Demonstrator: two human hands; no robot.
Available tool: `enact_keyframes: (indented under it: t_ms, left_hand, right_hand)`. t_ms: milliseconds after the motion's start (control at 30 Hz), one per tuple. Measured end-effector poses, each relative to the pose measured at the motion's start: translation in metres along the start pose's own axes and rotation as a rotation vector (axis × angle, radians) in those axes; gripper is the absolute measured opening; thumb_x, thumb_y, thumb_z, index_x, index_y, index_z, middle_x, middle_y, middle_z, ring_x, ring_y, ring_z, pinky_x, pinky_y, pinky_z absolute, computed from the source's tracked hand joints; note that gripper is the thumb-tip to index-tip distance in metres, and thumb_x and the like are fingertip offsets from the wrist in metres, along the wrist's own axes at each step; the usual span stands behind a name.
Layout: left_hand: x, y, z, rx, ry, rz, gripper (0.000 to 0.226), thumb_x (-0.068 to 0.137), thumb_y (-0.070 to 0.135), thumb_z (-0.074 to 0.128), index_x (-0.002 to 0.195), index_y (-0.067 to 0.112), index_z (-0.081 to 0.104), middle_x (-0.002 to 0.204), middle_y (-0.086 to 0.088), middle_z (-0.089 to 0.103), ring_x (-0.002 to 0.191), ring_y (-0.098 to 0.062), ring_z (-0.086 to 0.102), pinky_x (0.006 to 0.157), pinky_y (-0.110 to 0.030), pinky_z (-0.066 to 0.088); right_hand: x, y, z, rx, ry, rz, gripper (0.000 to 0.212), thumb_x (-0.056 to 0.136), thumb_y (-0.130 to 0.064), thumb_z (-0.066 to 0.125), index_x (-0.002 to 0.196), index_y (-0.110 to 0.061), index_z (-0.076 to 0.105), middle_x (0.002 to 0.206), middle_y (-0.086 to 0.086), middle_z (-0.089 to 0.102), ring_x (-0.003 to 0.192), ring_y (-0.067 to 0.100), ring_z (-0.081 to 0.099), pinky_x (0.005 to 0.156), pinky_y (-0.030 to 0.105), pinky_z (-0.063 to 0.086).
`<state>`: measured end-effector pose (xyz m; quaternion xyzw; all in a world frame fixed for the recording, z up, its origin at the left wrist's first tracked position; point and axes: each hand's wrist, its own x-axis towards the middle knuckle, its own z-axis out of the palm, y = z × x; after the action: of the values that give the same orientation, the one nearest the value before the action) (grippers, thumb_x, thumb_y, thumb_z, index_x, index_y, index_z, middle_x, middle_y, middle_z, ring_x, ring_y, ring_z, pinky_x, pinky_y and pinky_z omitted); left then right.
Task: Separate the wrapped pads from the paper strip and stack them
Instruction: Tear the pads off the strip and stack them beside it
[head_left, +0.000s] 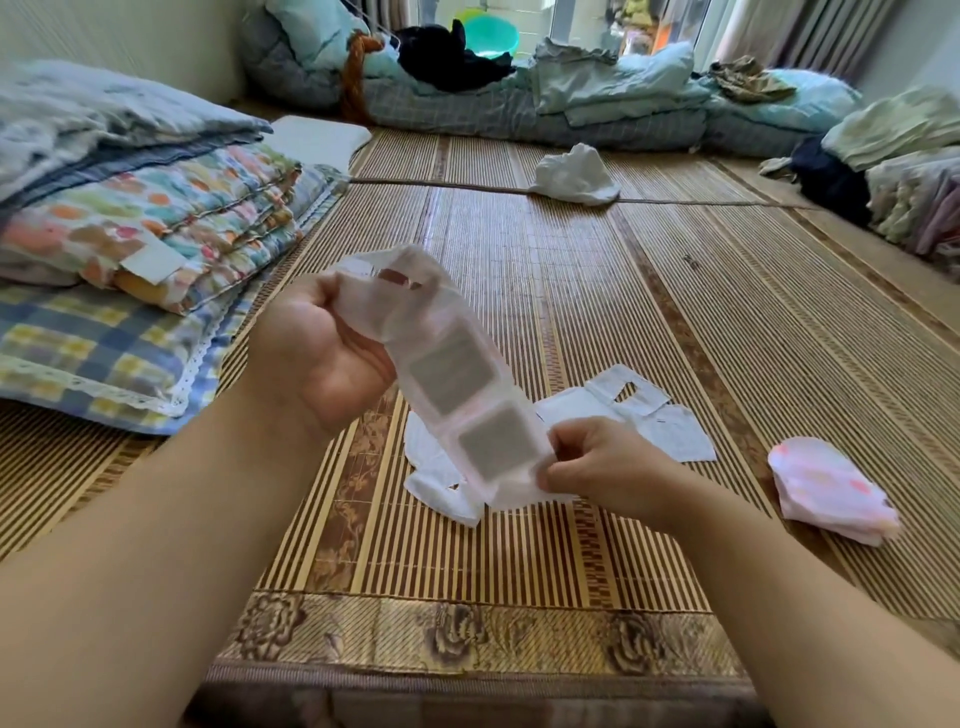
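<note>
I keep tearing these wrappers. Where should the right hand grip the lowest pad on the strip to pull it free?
Probably the pale border of the lowest pad, from the near right, where the right hand already pinches. The dark square centre is bulkier; the left hand anchors the strip above.

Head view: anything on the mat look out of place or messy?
Mostly tidy. Torn white paper pieces lie scattered on the bamboo mat beneath the strip of wrapped pads held by the left hand and right hand. The pink pad stack sits slightly fanned, not squared.
</note>
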<state>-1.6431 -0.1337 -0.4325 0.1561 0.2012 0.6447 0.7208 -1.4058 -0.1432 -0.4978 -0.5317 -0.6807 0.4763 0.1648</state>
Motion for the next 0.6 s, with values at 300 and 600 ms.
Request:
enact_keyframes:
  t_ms: [300,600]
  left_hand:
    - [-0.005,-0.002,-0.019,0.330,0.235,-0.075,0.042,0.097,0.021,0.027,0.120,0.001,0.054,0.097,-0.021,0.073,0.088,-0.031,0.072,0.067,-0.046,0.059]
    - [-0.034,-0.030,-0.058,1.209,0.342,-0.567,0.014,0.085,0.014,0.050,0.089,0.004,0.059,0.067,-0.008,0.071,0.061,-0.021,0.068,0.060,-0.034,0.047]
  right_hand:
    - [-0.014,0.011,-0.033,0.478,0.097,0.195,0.012,0.079,0.003,0.053,0.076,-0.008,0.058,0.073,0.010,0.061,0.064,0.022,0.058,0.057,0.031,0.048]
    - [-0.033,0.047,-0.055,-0.262,0.326,0.309,0.023,0.077,-0.006,0.057,0.077,-0.027,0.065,0.079,-0.005,0.063,0.070,0.010,0.057,0.051,0.025,0.037]
